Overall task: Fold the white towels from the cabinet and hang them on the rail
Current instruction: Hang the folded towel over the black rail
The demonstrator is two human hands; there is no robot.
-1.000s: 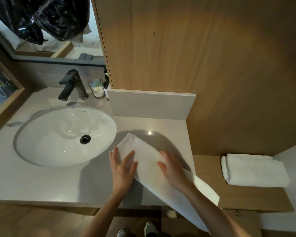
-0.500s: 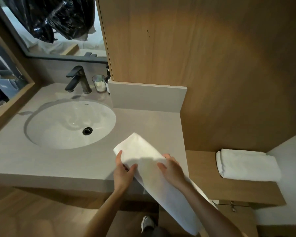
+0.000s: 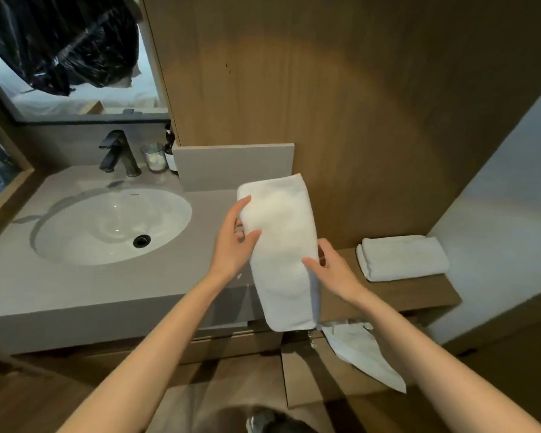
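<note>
A white towel (image 3: 278,245), folded into a long narrow strip, is lifted off the grey countertop (image 3: 75,292) and hangs in front of its right end. My left hand (image 3: 235,242) pinches its upper left edge, thumb in front and fingers behind. My right hand (image 3: 328,270) pinches its right edge lower down. A second folded white towel (image 3: 402,257) lies on the low wooden shelf (image 3: 419,292) at the right. No rail is in view.
A white oval sink (image 3: 113,226) with a dark faucet (image 3: 119,154), a glass (image 3: 153,157) and a dark bottle (image 3: 169,151) sit at the left. A wood wall panel rises behind. A white paper or cloth piece (image 3: 363,351) hangs below the shelf.
The towel was lying flat on the counter under both hands; now it is lifted clear and held upright as a narrower strip. The view has pulled back and shifted left.
</note>
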